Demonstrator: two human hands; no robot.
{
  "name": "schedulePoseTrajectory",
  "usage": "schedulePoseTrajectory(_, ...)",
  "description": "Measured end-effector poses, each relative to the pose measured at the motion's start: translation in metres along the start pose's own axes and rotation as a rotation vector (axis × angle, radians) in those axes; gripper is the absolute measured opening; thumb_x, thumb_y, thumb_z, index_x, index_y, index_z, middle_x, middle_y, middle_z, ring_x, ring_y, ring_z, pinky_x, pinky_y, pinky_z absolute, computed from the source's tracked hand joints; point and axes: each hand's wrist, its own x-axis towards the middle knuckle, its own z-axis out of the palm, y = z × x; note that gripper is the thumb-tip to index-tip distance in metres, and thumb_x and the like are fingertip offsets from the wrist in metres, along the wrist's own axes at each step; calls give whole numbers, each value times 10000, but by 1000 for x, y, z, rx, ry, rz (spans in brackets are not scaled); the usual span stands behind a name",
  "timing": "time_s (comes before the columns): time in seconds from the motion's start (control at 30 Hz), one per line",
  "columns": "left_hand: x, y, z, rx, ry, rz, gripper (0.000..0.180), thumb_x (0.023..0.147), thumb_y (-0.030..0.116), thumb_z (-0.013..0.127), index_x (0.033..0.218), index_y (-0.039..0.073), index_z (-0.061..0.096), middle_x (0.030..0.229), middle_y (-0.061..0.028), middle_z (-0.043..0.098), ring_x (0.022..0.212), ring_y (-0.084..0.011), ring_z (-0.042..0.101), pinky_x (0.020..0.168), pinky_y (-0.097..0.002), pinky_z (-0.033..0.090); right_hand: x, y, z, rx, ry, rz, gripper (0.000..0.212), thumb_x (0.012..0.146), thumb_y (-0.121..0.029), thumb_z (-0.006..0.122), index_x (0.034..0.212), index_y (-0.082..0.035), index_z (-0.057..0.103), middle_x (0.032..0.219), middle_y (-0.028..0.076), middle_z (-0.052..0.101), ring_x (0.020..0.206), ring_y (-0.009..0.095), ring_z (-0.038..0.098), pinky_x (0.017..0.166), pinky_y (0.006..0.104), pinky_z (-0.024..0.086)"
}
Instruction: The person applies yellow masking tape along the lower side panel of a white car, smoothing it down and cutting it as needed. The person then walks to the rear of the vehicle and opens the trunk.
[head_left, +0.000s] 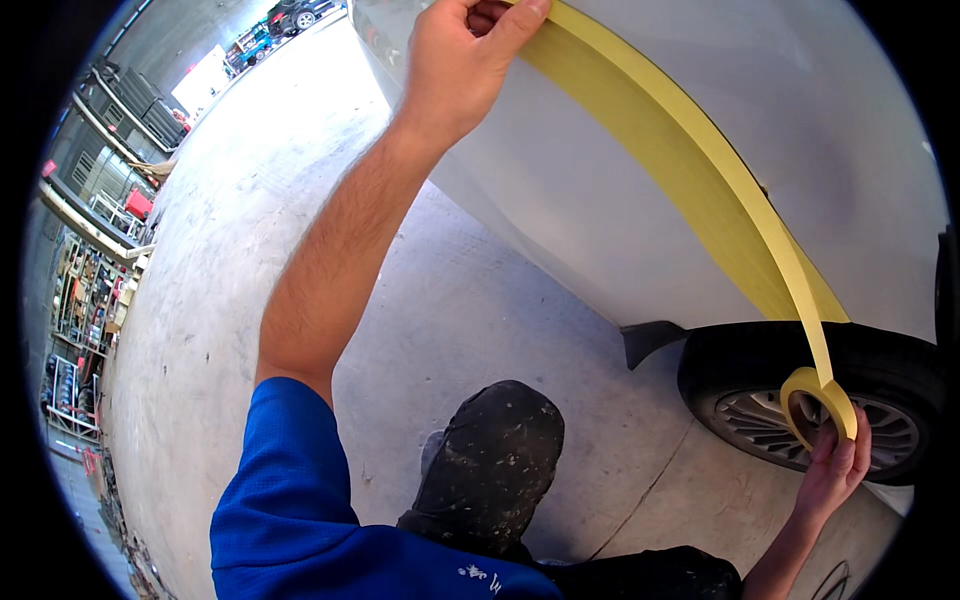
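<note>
A long strip of yellow masking tape (693,117) stretches along a glossy light-coloured car panel (560,180), from the top of the view down to the right. At its upper end my left hand (460,75) is closed, thumb pressed on the tape by the panel. My right hand (838,462) grips the tape roll (800,400) at lower right, fingers on its rim. The unrolled length runs taut from that roll, in front of the car wheel (745,400). A wider, duller yellow band (660,170) shows below the strip; whether it is a reflection I cannot tell.
My knee (500,450) in dark, paint-spotted trousers is bent over the concrete floor (220,270). A dark mud flap (648,342) hangs ahead of the wheel. Shelves (85,300) with supplies line the far left, and a dark car (297,15) stands in the distance.
</note>
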Motion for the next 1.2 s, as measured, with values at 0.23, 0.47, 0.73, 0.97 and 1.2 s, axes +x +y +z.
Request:
schedulePoseTrajectory(0.23, -1, -1, 3, 7, 19, 13, 480, 855, 174, 650, 1306, 77, 518, 1208, -88, 561, 1140, -208, 523, 972, -360, 415, 0, 3, -3, -9, 1, 20, 539, 939, -373, 604, 1258, 58, 543, 974, 64, 611, 597, 44, 412, 515, 187, 303)
schedulePoseTrajectory(0.47, -2, -1, 4, 18, 35, 26, 504, 843, 166, 656, 1318, 82, 509, 1229, -92, 549, 1152, -217, 516, 976, -367, 412, -2, 3, -5, -26, -4, 15, 543, 941, -372, 601, 1256, 67, 540, 933, 50, 593, 600, 36, 417, 512, 187, 301)
schedulePoseTrajectory(0.73, 8, 4, -8, 120, 191, 140, 533, 830, 157, 663, 1333, 88, 499, 1254, -97, 534, 1166, -226, 507, 980, -376, 409, 1, -1, 0, -33, 30, 20, 516, 948, -350, 588, 1246, 69, 545, 841, 25, 565, 589, 29, 401, 518, 185, 288)
schedulePoseTrajectory(0.97, -7, -3, -10, 689, 227, 566, 559, 819, 148, 670, 1345, 94, 490, 1275, -101, 522, 1178, -235, 500, 984, -383, 407, 1, -6, 5, -59, 52, 20, 518, 938, -364, 601, 1218, 69, 556, 815, 24, 558, 584, 25, 394, 519, 178, 282)
schedulePoseTrajectory(1.2, -28, -4, 4, 952, 185, 728, 585, 807, 140, 676, 1358, 99, 480, 1296, -105, 509, 1190, -243, 492, 988, -390, 404, -9, -13, -3, -164, -66, -36, 530, 925, -393, 614, 1213, 49, 564, 879, 58, 604, 556, 35, 418, 517, 191, 300)
